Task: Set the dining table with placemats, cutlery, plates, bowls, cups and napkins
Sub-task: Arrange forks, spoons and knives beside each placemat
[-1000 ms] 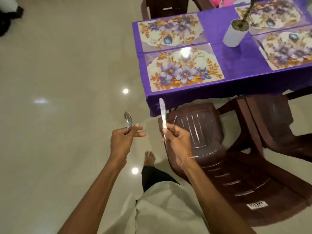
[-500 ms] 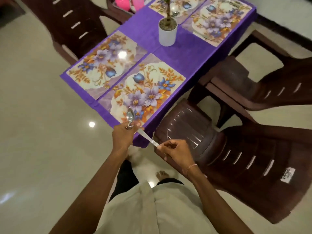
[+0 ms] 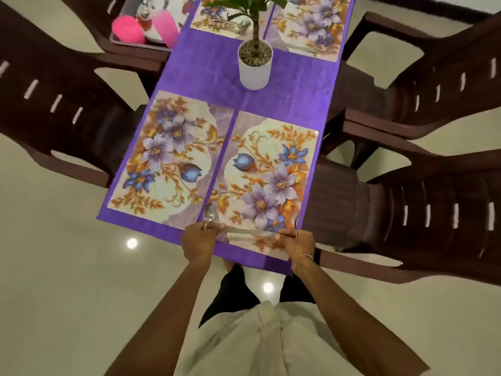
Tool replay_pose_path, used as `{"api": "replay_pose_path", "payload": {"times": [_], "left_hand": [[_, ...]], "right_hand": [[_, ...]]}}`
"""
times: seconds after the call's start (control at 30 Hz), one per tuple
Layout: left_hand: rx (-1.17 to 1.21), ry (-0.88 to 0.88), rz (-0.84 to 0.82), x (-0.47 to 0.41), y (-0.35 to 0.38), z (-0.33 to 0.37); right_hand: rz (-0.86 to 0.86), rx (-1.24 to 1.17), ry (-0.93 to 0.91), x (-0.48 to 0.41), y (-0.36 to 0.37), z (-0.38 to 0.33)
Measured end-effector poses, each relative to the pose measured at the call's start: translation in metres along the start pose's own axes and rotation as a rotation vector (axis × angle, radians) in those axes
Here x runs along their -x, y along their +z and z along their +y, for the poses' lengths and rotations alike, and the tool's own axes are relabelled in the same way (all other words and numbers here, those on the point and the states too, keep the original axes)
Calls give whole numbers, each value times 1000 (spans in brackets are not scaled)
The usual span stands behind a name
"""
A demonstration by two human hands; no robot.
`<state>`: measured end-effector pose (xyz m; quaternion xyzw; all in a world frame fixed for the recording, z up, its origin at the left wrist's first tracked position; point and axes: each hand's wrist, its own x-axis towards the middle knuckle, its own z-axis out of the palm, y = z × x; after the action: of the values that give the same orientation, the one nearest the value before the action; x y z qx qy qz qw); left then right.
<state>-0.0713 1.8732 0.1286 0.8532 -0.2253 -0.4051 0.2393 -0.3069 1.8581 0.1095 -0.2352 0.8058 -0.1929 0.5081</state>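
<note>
– Spoon (image 3: 210,214) and knife (image 3: 249,231): where were they held?
– The spoon was pinched in curled fingers of the left hand (image 3: 200,241), the knife gripped in those of the right hand (image 3: 296,244), its blade stretched low over the edge of the near placemat (image 3: 271,169).
– What had been changed?
– Both had been carried from mid-air beside the chair (image 3: 406,213) to the worktop (image 3: 217,74); placing was judged imminent, nothing yet released.

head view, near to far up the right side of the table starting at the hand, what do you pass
right hand gripping the knife → near right placemat → white plant pot → far right placemat
</note>
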Motion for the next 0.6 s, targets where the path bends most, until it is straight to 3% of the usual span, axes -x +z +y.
{"api": "replay_pose_path", "payload": {"times": [0.13,0.6], "left_hand": [[-182,26,-33,-26,-4,-6],[-444,131,-35,-54,7,-22]], "right_hand": [[70,68,89,8,21,0],[252,54,213,21,41,17]]}}
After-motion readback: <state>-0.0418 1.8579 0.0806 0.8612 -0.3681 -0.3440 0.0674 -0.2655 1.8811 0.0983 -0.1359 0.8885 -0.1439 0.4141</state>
